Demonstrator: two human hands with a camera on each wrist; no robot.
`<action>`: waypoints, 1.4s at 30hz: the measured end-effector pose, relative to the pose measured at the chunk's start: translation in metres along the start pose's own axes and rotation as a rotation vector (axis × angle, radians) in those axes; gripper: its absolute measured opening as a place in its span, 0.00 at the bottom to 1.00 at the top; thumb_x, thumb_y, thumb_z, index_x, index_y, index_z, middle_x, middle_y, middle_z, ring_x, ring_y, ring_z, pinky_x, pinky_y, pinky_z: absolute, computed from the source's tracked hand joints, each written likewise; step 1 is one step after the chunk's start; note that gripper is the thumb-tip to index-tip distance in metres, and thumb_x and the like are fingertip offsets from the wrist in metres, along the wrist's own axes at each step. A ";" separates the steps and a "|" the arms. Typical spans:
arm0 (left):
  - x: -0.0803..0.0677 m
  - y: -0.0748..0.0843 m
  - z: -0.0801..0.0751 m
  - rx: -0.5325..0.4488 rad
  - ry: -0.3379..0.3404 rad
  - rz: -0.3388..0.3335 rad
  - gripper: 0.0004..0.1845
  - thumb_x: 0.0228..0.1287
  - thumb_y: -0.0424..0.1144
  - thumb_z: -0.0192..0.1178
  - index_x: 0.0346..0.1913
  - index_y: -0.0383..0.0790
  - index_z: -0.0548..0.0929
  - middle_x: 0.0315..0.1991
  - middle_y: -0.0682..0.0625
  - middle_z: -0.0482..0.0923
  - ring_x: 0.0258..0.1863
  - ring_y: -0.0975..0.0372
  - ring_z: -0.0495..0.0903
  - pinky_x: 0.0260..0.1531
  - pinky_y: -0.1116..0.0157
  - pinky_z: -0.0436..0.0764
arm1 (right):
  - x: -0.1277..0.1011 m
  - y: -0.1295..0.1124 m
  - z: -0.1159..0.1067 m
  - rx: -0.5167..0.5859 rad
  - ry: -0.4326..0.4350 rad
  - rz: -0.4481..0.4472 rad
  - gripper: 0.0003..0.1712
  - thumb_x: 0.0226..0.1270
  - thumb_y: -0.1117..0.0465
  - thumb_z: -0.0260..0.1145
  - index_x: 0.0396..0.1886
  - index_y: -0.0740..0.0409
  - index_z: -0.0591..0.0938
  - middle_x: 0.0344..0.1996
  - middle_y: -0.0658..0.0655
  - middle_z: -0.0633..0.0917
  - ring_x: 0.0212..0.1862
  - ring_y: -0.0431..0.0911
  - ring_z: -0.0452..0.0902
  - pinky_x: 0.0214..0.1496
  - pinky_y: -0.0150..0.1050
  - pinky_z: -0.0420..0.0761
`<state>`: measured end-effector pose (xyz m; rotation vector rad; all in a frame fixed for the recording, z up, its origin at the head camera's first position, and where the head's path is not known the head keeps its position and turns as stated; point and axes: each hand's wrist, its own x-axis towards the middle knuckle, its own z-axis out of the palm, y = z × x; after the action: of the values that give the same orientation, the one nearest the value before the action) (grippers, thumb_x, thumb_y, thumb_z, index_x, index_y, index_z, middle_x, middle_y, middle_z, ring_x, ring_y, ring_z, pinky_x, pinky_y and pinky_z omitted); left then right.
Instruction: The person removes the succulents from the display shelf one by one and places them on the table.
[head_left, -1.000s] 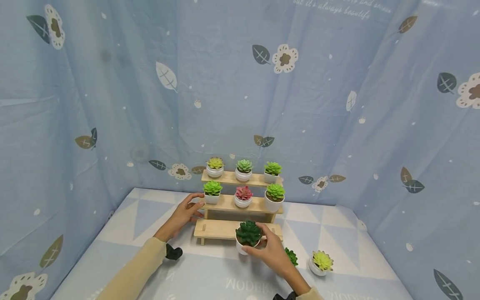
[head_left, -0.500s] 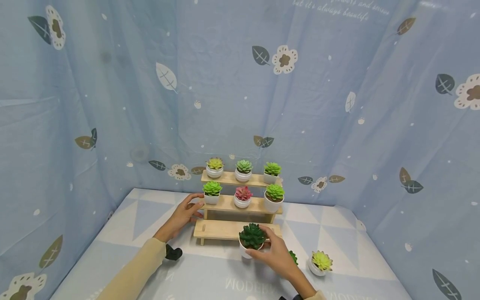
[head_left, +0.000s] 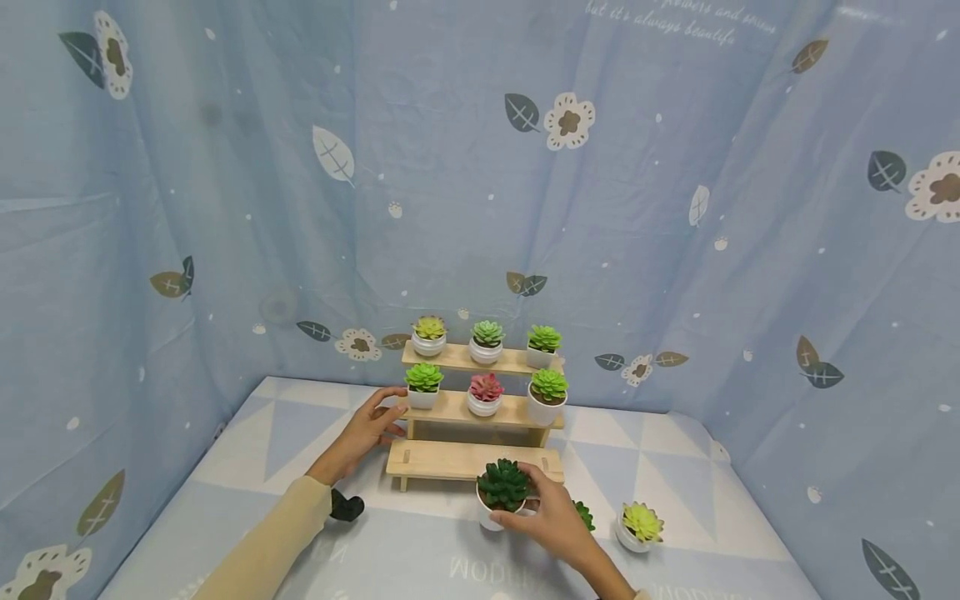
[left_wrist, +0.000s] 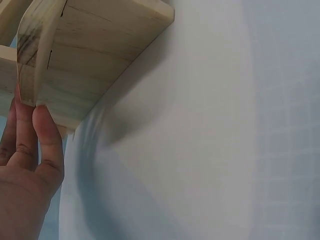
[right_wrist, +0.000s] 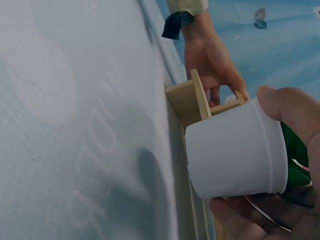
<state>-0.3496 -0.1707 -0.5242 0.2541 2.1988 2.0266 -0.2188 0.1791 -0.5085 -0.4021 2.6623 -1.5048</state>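
A three-tier wooden stand (head_left: 450, 458) sits at the back of the table, with three small succulent pots on its top shelf, three on its middle shelf and none on its bottom shelf. My left hand (head_left: 390, 414) rests with straight fingers (left_wrist: 37, 135) against the stand's left side board (left_wrist: 85, 60). My right hand (head_left: 525, 502) grips a dark green succulent (head_left: 501, 483) by its white pot (right_wrist: 235, 155), just in front of the bottom shelf's right half. The thumb (right_wrist: 295, 110) lies on one side of the pot and the fingers (right_wrist: 250, 220) curl under the other.
A yellow-green succulent pot (head_left: 637, 525) stands on the table to the right. Another dark green succulent (head_left: 582, 515) is half hidden behind my right hand. Blue patterned cloth walls the table on three sides. The left hand (right_wrist: 210, 55) and stand (right_wrist: 192, 100) also show in the right wrist view.
My right hand has lowered the dark green succulent a little, towards me and the table. The left hand has stayed on the stand.
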 end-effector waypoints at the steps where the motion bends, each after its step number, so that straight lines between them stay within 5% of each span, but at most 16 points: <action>1: 0.000 0.000 0.000 0.000 0.000 -0.001 0.28 0.72 0.60 0.62 0.70 0.60 0.72 0.61 0.41 0.75 0.48 0.47 0.83 0.43 0.54 0.81 | 0.000 0.000 0.001 0.001 0.003 0.005 0.54 0.57 0.44 0.82 0.74 0.68 0.67 0.61 0.66 0.80 0.56 0.54 0.83 0.51 0.43 0.84; 42: 0.000 0.000 0.000 0.010 0.013 -0.011 0.26 0.73 0.60 0.61 0.70 0.61 0.73 0.61 0.42 0.76 0.49 0.44 0.83 0.41 0.56 0.80 | -0.014 0.006 0.017 -0.084 -0.039 0.030 0.52 0.56 0.41 0.81 0.71 0.67 0.71 0.56 0.65 0.83 0.54 0.57 0.83 0.47 0.47 0.86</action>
<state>-0.3492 -0.1705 -0.5239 0.2310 2.2131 2.0180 -0.2037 0.1717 -0.5233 -0.3902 2.6952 -1.3660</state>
